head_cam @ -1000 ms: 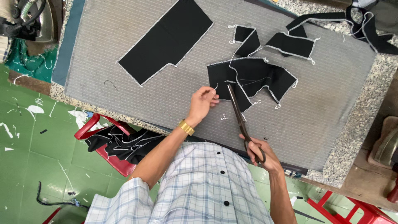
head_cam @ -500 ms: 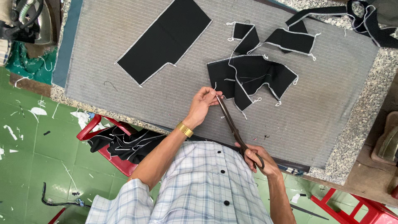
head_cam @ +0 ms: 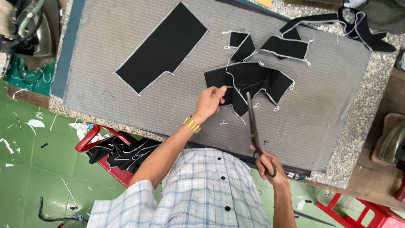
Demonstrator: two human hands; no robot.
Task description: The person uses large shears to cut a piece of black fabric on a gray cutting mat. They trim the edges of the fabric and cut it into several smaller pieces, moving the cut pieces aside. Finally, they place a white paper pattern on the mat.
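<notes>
My left hand [head_cam: 209, 101], with a gold watch at the wrist, pinches the lower left edge of a folded black fabric piece [head_cam: 253, 80] edged in white stitching, lying on the grey striped mat [head_cam: 320, 118]. My right hand [head_cam: 267, 162] grips the handles of long dark scissors [head_cam: 253, 126]. Their blades point away from me, with the tips over the lower edge of that same piece.
A large black stepped panel [head_cam: 162, 46] lies at the mat's left. Two smaller black pieces [head_cam: 270, 44] and black strips [head_cam: 341, 21] lie farther back. A red stool holding black fabric [head_cam: 118, 154] stands below the table edge. An iron [head_cam: 19, 29] sits at far left.
My left hand moved from the bare mat up to the black piece and took hold of its edge. The scissors swung left, then settled with the tips on the piece's lower edge.
</notes>
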